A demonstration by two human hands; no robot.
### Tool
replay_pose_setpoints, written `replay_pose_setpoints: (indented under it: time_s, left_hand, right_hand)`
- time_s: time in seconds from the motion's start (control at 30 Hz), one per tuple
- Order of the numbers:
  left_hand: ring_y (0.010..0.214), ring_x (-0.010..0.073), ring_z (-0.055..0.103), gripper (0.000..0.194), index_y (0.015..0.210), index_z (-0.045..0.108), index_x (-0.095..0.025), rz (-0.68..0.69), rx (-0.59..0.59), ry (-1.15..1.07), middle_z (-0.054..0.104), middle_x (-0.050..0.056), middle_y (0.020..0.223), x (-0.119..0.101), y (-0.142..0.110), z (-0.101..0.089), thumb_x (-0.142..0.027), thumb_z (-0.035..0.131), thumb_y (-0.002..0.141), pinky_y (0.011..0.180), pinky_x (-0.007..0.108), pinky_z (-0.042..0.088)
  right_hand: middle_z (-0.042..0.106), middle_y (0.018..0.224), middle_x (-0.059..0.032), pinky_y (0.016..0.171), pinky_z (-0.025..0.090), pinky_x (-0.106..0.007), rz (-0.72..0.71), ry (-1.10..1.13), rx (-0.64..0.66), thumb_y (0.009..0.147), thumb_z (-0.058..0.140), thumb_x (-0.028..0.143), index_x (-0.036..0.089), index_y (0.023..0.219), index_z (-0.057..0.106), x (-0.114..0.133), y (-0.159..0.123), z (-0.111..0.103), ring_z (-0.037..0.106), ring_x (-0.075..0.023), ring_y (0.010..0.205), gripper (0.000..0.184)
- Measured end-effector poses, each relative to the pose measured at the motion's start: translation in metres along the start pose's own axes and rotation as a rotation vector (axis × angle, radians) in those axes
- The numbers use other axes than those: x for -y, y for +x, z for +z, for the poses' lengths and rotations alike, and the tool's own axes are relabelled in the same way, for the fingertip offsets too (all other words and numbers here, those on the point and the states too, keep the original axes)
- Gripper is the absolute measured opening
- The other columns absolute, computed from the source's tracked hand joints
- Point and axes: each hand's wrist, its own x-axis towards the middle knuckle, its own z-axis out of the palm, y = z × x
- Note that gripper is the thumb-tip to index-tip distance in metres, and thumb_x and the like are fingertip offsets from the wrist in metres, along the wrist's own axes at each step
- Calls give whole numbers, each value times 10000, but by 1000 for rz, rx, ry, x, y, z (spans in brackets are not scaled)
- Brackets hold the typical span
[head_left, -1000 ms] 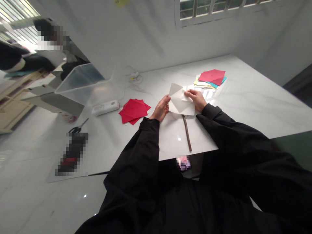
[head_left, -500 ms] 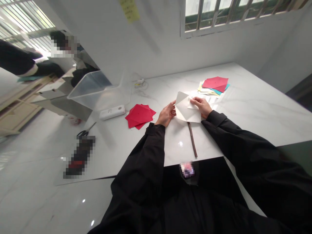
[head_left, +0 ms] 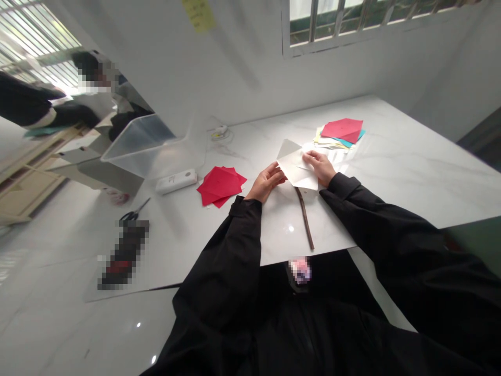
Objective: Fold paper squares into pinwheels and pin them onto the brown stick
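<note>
A sheet of white paper (head_left: 299,169) with a bent corner is held up just above the table, tilted, between both my hands. My left hand (head_left: 267,183) grips its left edge, with the fingers curled and partly behind it. My right hand (head_left: 321,166) pinches the paper's right side between thumb and fingers, drawing a part of it inward. Below the paper, a thin brown stick (head_left: 304,219) lies on the table, its far end hidden under the sheet.
Red paper pieces (head_left: 221,185) lie left, beside a white oblong device (head_left: 177,181). A coloured paper stack (head_left: 342,130) sits back right. Scissors (head_left: 135,211), a blurred-out dark item (head_left: 125,256) and a clear plastic bin (head_left: 143,143) stand further left. Another person (head_left: 94,78) works beyond.
The white paper has turned and tipped between my hands. My left fingers have closed in on its edge. The whole view has shifted slightly.
</note>
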Motion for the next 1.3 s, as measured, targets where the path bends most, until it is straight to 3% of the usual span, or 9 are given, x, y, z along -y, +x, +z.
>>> replay_pose_setpoints:
  time_s: [0.17, 0.27, 0.4, 0.57, 0.73, 1.0, 1.3]
  left_hand:
    - [921, 182, 692, 568, 1126, 726, -207, 2, 17, 49, 744, 53, 1017, 2, 4, 0, -581, 903, 738, 886, 313, 531]
    - [883, 167, 688, 540, 1058, 729, -197, -2, -43, 58, 756, 54, 1043, 6, 8, -1, -601, 894, 740, 859, 308, 544]
    - [1042, 236, 728, 584, 1129, 727, -204, 2, -137, 8, 783, 83, 1175, 9, 10, -1, -577, 915, 720, 891, 327, 568]
    - [1214, 319, 717, 655, 1192, 709, -181, 102, -182, -85, 794, 126, 1192, 12, 9, -1, -530, 942, 690, 1054, 421, 553]
    - [1263, 354, 698, 676, 1198, 708, -166, 106, -167, -69, 787, 149, 1226, 13, 10, 0, -498, 961, 666, 1085, 454, 544]
    - [1231, 326, 719, 721, 1225, 693, -187, 81, -183, -55, 805, 118, 1143, 15, 10, -3, -548, 956, 658, 1091, 444, 547]
    - [1165, 329, 738, 649, 1148, 730, -177, 127, -256, -25, 806, 118, 1189, 15, 8, -1, -491, 974, 636, 1014, 436, 582]
  right_hand:
    - [633, 791, -4, 699, 474, -293, -23, -28, 31, 691, 818, 698, 212, 812, 645, -2, 2, 1, 559, -172, 760, 530]
    - [643, 783, -2, 686, 477, -289, -40, -21, 60, 698, 830, 697, 213, 815, 653, -4, 3, 2, 572, -169, 748, 528]
    - [695, 801, -17, 679, 499, -306, 3, -3, 185, 677, 884, 675, 207, 825, 672, 0, -1, 4, 608, -177, 729, 535]
    - [765, 862, -67, 632, 495, -313, 59, -57, 380, 664, 904, 696, 168, 974, 787, 11, -11, 8, 635, -188, 701, 623]
    - [691, 699, -44, 538, 418, -288, 15, -154, 321, 643, 843, 812, 147, 848, 765, 18, -15, 12, 542, -145, 591, 700]
    - [666, 704, -36, 562, 423, -295, -9, -134, 222, 645, 841, 810, 147, 834, 755, 15, -13, 13, 532, -145, 616, 695]
    - [696, 706, -42, 551, 390, -287, 34, -159, 401, 639, 864, 794, 153, 816, 755, 20, -18, 14, 542, -140, 611, 673]
